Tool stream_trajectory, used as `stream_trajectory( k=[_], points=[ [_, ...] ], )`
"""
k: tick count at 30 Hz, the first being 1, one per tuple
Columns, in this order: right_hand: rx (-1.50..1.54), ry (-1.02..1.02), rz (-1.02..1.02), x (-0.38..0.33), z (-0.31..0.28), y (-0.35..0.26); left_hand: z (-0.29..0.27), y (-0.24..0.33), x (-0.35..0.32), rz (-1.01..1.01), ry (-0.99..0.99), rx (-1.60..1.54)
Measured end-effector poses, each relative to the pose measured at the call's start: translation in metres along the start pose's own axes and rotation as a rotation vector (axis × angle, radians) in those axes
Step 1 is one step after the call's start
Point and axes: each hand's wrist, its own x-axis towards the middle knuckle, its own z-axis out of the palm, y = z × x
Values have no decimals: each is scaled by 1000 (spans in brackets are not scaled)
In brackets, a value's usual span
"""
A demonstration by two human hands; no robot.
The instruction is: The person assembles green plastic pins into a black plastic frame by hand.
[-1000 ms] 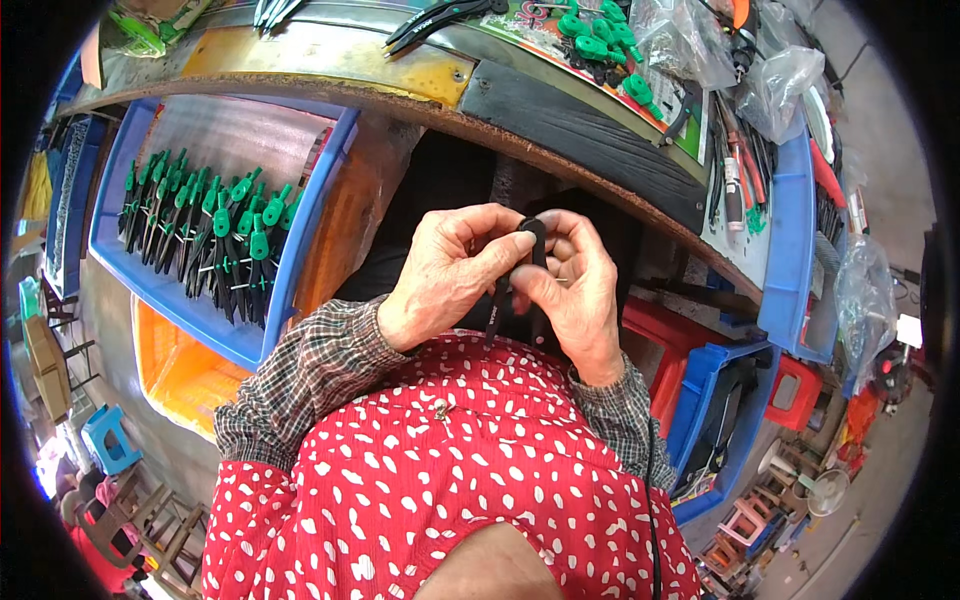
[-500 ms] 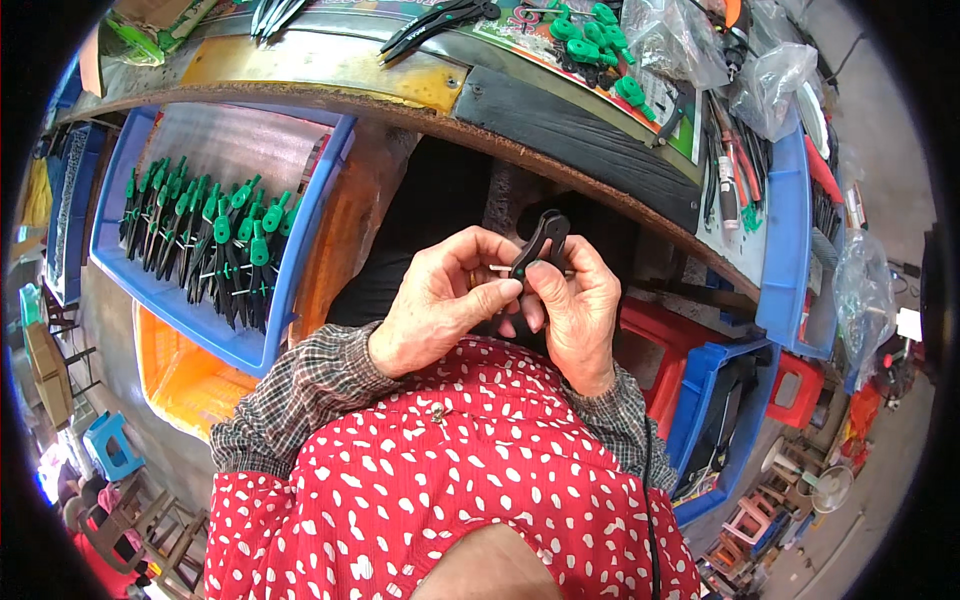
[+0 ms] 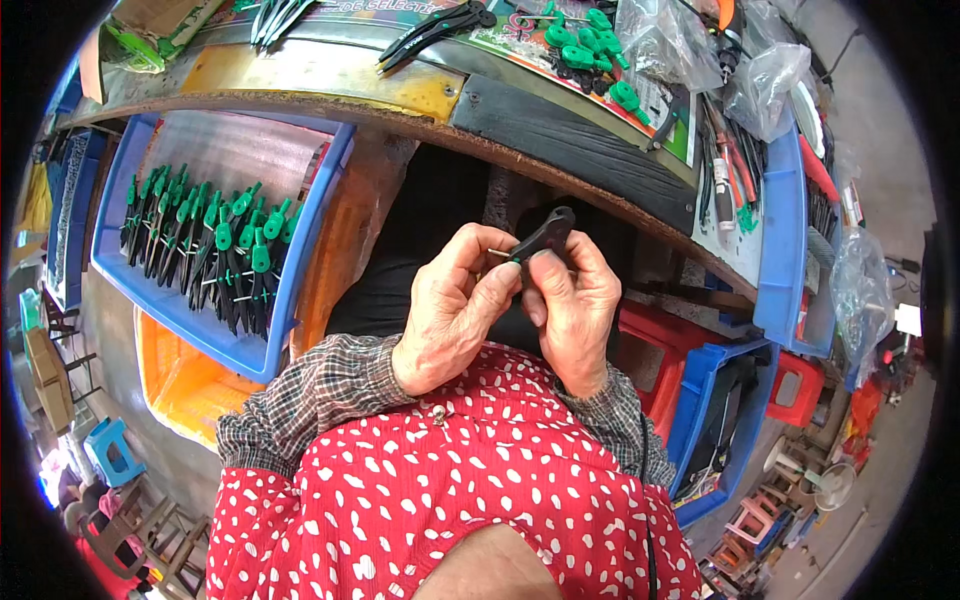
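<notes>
The black handle piece [image 3: 545, 238] is pinched by the right hand [image 3: 575, 300] and the left hand [image 3: 455, 305] together (near the workbench [image 3: 560, 130] edge).

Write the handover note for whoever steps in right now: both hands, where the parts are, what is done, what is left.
Left hand: pinching a thin pale pin at the small black plastic handle piece.
Right hand: gripping that handle piece from the other side, above the lap.
Parts: green-and-black handled tools lie in rows in the blue plastic tray to the left; loose green handle pieces lie on the worn workbench ahead.
Done: rows of tools in the tray.
Left: the piece in hand looks unfinished.
</notes>
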Motion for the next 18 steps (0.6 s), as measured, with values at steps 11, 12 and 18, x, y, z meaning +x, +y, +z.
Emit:
stream_trajectory(
  k=[11,12,18],
  points=[
    [-27,-24,-42,7,-9,2,1,1,2,27,-15,77],
    [85,18,30,7,-11,5,1,1,3,20,-23,105],
    [-5,-59,-6,10,-8,-5,2,6,4,-15,33,66]
  ],
)
